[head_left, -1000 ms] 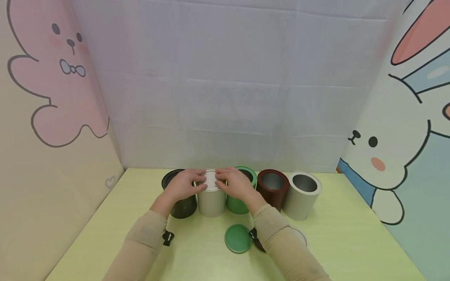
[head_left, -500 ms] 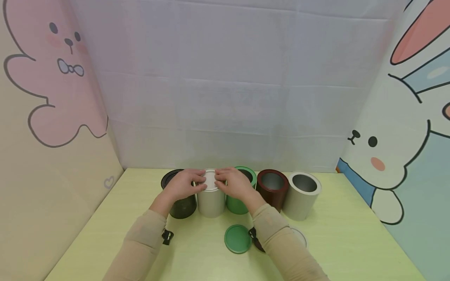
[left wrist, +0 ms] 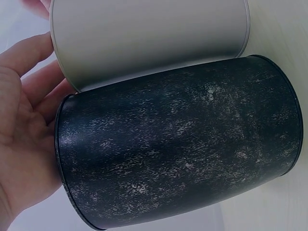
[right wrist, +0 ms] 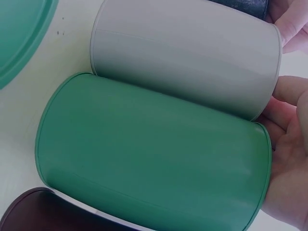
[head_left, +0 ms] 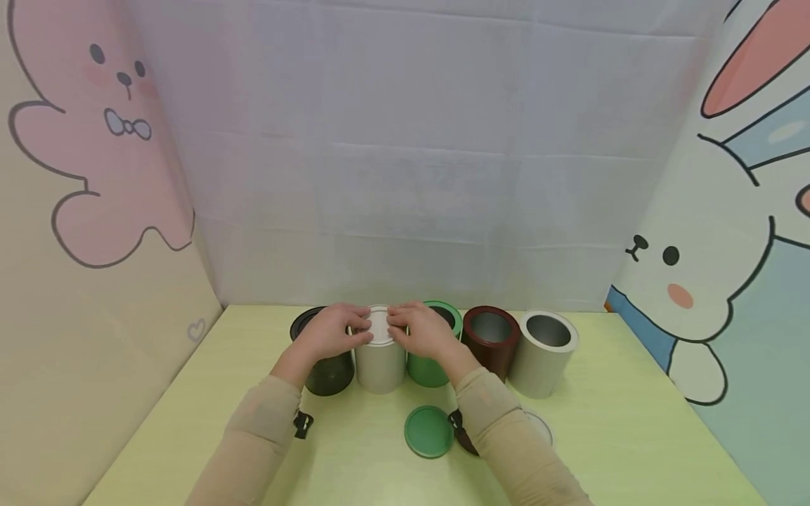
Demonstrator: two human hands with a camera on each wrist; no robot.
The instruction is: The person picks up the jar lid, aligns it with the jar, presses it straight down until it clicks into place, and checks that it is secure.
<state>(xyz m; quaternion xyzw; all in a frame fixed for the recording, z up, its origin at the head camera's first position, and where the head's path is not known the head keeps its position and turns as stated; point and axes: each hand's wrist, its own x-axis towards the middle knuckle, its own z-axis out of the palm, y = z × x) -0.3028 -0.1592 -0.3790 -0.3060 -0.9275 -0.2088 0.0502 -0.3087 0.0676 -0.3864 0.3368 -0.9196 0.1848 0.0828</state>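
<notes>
A light grey-white can (head_left: 381,369) stands in the row with a white lid (head_left: 379,325) on top. My left hand (head_left: 332,329) reaches over the black can (head_left: 330,376), its fingertips and thumb resting on the left part of that lid. From the other side, my right hand (head_left: 425,329) passes above the green can (head_left: 429,372) and touches the lid's right part. Both hands have gently bent, spread fingers. In the left wrist view the palm lies at the black can's top end; in the right wrist view it lies at the green can's top end.
To the right stand an uncovered dark red can (head_left: 491,355) and an uncovered white can (head_left: 538,369). Lying on the table (head_left: 190,429) are a green lid (head_left: 429,432), a dark brown lid (head_left: 466,441) and a white lid (head_left: 543,426), the last two partly under the right forearm.
</notes>
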